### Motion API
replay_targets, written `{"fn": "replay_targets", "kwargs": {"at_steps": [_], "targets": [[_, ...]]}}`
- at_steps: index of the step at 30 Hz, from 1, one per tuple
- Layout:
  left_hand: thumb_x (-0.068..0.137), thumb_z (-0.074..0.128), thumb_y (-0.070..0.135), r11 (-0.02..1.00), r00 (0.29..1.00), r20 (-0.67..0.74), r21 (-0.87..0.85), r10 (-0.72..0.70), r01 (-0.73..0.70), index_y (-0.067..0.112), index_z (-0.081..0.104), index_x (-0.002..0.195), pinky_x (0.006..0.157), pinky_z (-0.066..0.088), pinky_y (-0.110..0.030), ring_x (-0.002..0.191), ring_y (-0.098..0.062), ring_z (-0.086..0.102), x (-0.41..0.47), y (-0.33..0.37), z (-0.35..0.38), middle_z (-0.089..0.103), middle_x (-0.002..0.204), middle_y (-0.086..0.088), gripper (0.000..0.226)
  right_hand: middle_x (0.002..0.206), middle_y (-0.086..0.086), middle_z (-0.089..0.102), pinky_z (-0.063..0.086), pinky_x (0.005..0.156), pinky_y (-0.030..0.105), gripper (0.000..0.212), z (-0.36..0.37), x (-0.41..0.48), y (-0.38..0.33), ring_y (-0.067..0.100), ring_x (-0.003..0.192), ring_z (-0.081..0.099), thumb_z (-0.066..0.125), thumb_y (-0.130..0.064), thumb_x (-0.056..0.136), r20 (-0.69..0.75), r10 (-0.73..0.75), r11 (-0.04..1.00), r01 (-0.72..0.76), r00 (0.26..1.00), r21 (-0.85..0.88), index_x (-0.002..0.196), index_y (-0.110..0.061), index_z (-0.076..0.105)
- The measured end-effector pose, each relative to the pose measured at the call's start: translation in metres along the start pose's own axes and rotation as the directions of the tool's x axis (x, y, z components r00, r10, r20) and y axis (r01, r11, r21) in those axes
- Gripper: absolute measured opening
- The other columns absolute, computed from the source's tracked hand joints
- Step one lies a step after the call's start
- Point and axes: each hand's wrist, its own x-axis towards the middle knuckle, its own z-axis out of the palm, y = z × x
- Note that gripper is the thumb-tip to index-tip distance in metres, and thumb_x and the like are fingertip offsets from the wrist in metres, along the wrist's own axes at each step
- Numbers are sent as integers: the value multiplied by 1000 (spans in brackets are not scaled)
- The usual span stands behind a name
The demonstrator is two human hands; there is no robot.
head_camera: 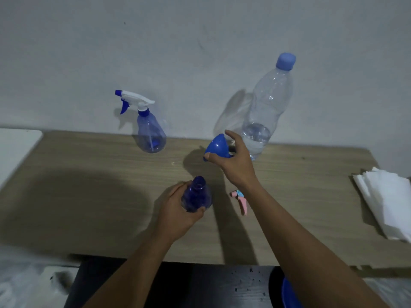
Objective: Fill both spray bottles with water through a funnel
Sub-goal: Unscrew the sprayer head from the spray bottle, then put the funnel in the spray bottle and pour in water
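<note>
My left hand (175, 214) grips a dark blue spray bottle (196, 195) standing upright on the wooden table (89, 196); its neck is open, with no sprayer on it. Above and behind it my right hand (233, 158) holds a blue funnel (216, 147) tilted on its side, off the table. A pink sprayer head (241, 200) lies on the table just right of the open bottle. A second, lighter blue spray bottle (151, 134) with a white and blue trigger stands at the back. A tall clear water bottle (264, 112) with a blue cap, partly filled, stands at the back right.
A stack of white paper napkins (387, 198) lies at the table's right edge. A white surface (15, 147) adjoins the table at the left. A wall runs right behind the table. A blue round object (289, 294) shows below the table's front edge.
</note>
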Motion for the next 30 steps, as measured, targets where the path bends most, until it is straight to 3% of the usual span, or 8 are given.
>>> {"fn": "replay_targets", "kwargs": {"at_steps": [3,6,9,15,19,22,27,30], "targets": [[65,89,9,999,999,37,38,7,-8,26,60,112,77,38,4,92,22,55,0,2,-5,54,98,30,58,116,1,62,52,74,14,74,-11,-20,-16,13,103,64,92,-23,68,28,-24,999,23,999,45,131,-26,53],[65,89,19,995,998,61,100,-1,-6,18,65,110,76,37,3,84,3,58,2,3,-8,59,97,16,51,114,7,64,51,70,16,72,-13,-38,-27,12,97,65,92,-18,69,57,-57,997,53,997,58,128,-20,51],[67,88,22,993,996,89,118,-18,8,16,65,110,73,38,1,84,-1,57,2,2,-11,61,99,9,49,118,8,63,56,69,23,76,-10,-52,-35,14,89,67,91,-11,69,90,-79,993,71,993,92,132,-20,49],[70,86,29,988,990,123,145,-67,49,19,63,116,61,37,2,86,-6,55,6,1,-14,61,103,7,52,133,-6,56,53,103,38,94,8,-68,-32,12,120,61,94,-28,65,111,-137,989,141,984,-34,146,-25,47],[69,87,35,990,987,143,127,-78,60,25,62,119,63,37,-1,95,-9,63,8,-4,-14,65,111,9,57,134,-9,56,51,106,37,92,18,-72,-17,9,124,58,92,-18,68,79,-165,985,168,983,-43,148,-20,45],[68,88,30,994,987,147,96,-66,52,25,63,117,64,42,-1,93,-4,63,8,-4,-15,64,104,15,56,141,-5,54,51,105,38,95,21,-74,-5,8,125,58,91,-14,70,83,-153,984,160,985,-82,151,-20,41],[72,85,16,999,981,194,28,-20,14,31,64,105,61,44,-1,77,16,61,5,0,-19,65,85,22,42,146,-8,51,46,111,40,115,23,-84,2,9,132,52,90,-46,59,120,-95,978,115,988,-175,156,-22,32],[73,85,15,1000,981,192,17,-11,7,31,61,108,65,44,-1,82,15,61,3,1,-21,64,94,20,45,147,-10,49,45,111,39,111,22,-90,-4,8,134,49,82,-60,63,111,-93,966,117,989,-230,155,-23,33]]}}
